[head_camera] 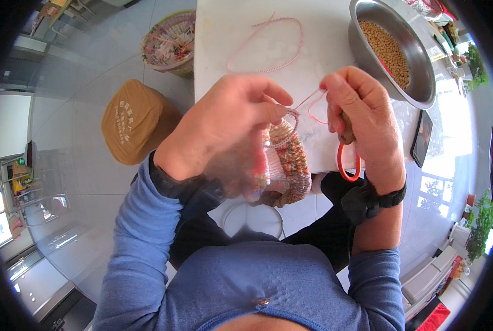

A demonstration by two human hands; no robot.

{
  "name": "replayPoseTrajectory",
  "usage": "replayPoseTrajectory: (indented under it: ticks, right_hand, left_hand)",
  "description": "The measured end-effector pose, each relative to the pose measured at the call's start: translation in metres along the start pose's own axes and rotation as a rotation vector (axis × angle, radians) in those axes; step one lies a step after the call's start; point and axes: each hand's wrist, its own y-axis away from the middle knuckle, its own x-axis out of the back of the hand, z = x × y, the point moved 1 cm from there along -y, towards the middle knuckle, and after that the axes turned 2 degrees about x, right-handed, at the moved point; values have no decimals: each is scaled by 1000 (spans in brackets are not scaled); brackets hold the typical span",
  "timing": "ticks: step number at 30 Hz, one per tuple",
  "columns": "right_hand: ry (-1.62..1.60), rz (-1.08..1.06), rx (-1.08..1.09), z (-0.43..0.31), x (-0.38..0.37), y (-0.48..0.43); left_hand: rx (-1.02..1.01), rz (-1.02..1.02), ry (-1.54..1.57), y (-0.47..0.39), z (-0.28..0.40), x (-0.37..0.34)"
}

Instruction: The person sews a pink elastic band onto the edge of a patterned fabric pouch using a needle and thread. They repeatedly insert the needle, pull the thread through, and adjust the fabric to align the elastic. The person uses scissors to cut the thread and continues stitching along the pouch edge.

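Observation:
My left hand [240, 113] grips the upper edge of a multicoloured knitted or woven fabric piece [296, 161], with a beaded-looking cord loop [294, 131] at its opening. A thin pink thread [310, 99] runs from that edge to my right hand [356, 107], whose thumb and index finger pinch it. Scissors with a red-orange handle [340, 163] hang from my right hand, their other parts mostly hidden by the fingers. Beyond both hands, a pale pink cord [302, 41] lies in a loose loop on the white table [213, 41]. The fabric's left part is blurred.
A steel basin [422, 74] holding small tan pellets or beans stands at the table's back right. Near the right edge lies a smartphone [422, 138]. A woven basket [168, 66] with scraps stands left of the table, near a brown-covered stool [132, 120].

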Motion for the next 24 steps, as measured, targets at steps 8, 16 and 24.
replayPoseTrajectory:
  ticks: [8, 16, 24]
  right_hand:
    - [-227, 113, 125, -17, 13, 8]
    - [-124, -9, 21, 8, -18, 17]
    - [-114, 98, 15, 47, -66, 32]
  left_hand:
    - [85, 15, -27, -7, -8, 9]
    - [93, 40, -222, -2, -3, 12]
    - [101, 140, -293, -6, -7, 12]
